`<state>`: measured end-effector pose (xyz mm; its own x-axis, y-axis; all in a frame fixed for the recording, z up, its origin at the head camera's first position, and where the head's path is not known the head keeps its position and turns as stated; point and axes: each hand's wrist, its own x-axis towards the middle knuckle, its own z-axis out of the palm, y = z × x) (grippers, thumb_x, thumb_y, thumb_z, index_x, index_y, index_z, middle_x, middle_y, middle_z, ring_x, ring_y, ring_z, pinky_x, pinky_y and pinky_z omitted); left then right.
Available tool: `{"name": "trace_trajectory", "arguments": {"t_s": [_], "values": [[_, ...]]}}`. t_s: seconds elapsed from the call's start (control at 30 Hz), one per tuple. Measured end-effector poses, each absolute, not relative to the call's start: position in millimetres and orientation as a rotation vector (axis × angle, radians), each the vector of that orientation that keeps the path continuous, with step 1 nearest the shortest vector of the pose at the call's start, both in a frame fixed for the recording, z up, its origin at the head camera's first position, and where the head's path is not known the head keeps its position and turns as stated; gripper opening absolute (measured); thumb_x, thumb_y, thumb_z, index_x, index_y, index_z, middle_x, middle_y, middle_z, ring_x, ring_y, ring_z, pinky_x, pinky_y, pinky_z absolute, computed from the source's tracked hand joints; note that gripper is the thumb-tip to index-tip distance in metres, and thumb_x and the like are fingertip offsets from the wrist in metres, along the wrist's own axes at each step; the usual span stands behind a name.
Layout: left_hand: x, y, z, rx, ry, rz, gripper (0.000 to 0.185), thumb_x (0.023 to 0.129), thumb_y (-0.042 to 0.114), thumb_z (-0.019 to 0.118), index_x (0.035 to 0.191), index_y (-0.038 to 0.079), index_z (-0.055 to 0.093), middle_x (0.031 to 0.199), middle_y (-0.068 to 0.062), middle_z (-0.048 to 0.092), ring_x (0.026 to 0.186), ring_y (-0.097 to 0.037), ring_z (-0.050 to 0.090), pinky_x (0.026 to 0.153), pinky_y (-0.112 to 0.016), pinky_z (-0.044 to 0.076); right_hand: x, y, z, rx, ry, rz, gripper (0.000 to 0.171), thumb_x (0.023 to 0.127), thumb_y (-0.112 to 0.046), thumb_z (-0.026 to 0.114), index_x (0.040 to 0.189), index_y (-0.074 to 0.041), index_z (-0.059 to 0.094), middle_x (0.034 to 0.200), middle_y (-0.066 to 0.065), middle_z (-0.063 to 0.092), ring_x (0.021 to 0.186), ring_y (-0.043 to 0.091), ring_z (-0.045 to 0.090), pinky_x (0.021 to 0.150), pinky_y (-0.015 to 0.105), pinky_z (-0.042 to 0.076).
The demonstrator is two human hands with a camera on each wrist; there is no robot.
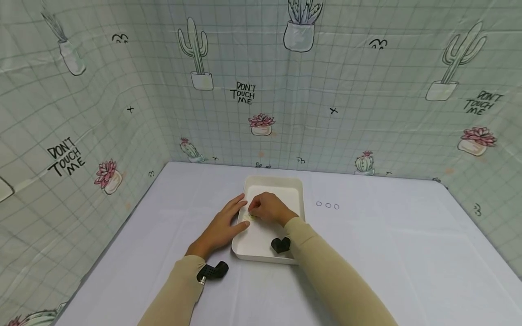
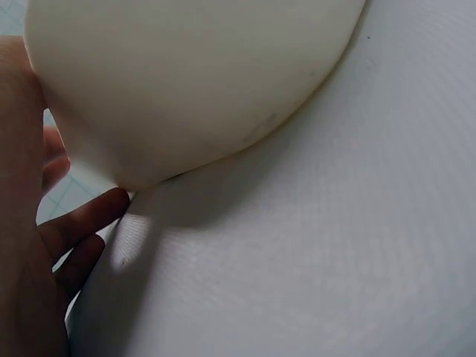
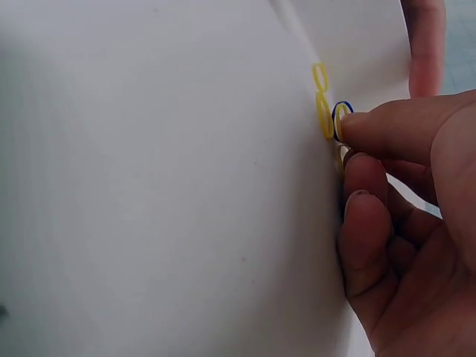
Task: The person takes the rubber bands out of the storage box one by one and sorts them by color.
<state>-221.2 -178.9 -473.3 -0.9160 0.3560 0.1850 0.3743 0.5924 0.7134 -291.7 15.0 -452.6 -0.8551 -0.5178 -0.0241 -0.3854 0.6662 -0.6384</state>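
Note:
My right hand reaches into the left part of a white tray, its thumb and fingers bent inward over a small cluster of rings. In the right wrist view, a blue ring lies right at the thumb tip, with a yellow ring beside it and another above. Fingertips partly hide the cluster, so I cannot tell whether a ring is pinched. Fingers spread, my left hand rests along the tray's left edge, its thumb reaching over the rim. The left wrist view has the fingertips at the tray's outer side.
Three thin rings lie in a row on the white tablecloth, right of the tray. Patterned cloth walls with cactus drawings stand behind the table and at its sides. Each wrist carries a black camera.

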Motion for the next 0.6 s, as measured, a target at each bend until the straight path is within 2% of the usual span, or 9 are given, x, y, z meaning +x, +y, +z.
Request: {"name": "trace_trajectory", "arguments": {"t_s": [0.27,0.6], "values": [[-221.1,-179.0,-474.4,-0.623,-2.793,-1.249,0.068,0.095,0.036,0.065,0.154,0.009,0.041,0.165,0.004,0.023,0.15,-0.025,0.022,0.116,-0.055,0.024,-290.8,17.2,-450.7,-0.674,2.688,-1.012,0.009,0.093,-0.015,0.064,0.092,-0.011,0.072,0.081,-0.004,0.065,0.072,0.012,0.057,0.067,0.026,0.047],[-220.5,-178.3,-473.1,-0.628,-2.779,-1.262,0.068,0.095,0.034,0.065,0.153,0.007,0.042,0.164,0.004,0.024,0.15,-0.025,0.023,0.117,-0.054,0.024,-293.3,21.3,-451.4,-0.54,2.609,-1.228,0.011,0.094,-0.013,0.064,0.097,-0.007,0.072,0.074,0.001,0.065,0.063,0.012,0.059,0.056,0.025,0.047]]}}
